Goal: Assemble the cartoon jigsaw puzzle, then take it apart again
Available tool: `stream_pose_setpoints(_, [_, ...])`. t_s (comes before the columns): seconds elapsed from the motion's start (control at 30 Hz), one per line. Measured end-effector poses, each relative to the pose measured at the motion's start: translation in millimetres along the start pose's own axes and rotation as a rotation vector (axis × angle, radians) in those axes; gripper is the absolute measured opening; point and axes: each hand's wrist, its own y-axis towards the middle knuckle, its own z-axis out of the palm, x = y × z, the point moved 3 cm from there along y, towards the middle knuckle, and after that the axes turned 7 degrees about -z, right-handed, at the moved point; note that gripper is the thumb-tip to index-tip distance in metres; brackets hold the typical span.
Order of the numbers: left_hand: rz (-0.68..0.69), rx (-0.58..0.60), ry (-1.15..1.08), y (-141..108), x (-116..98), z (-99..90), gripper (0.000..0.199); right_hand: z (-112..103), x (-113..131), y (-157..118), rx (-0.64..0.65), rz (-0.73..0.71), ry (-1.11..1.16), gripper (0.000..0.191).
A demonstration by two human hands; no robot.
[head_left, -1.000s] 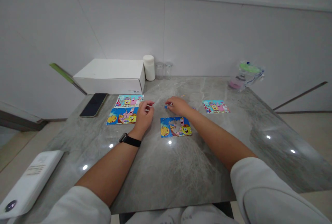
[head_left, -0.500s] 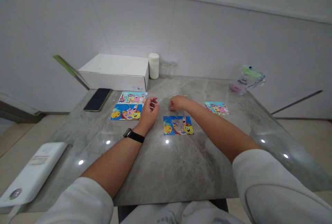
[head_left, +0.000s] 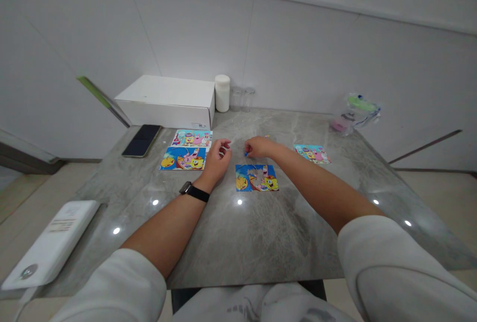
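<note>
My right hand is closed in a pinch above the table, with a small blue puzzle piece showing at its fingertips. Just nearer to me lies a blue cartoon jigsaw puzzle with a gap around its middle. My left hand rests on its side, fingers loosely bent and apart, nothing in them. It lies at the right edge of a blue picture card that shows the same scene whole. Behind that card is a light-blue cartoon card. Another small piece peeks out past my right hand.
A light-blue cartoon puzzle lies to the right. Toward the back stand a white box, a white bottle and two clear jars. A phone, a white device and a plastic bag lie nearer the sides.
The blue piece now shows at my right fingertips, where it was not visible before. My left hand has hardly moved. The whole view has shifted slightly.
</note>
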Motion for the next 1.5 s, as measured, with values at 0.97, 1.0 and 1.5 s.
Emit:
stream_pose_setpoints(0.97, [0.043, 0.095, 0.112, -6, -3, 5.6, 0.022, 34, -44, -137, -0.324, 0.123, 0.442, 0.012])
stream_pose_setpoints(1.0, [0.047, 0.097, 0.116, -6, -3, 5.9, 0.022, 38, -45, -145, -0.313, 0.119, 0.451, 0.011])
stream_pose_setpoints(1.5, [0.033, 0.129, 0.148, -7, 1, 8.9, 0.023, 60, -51, -177, -0.356, 0.105, 0.31, 0.02])
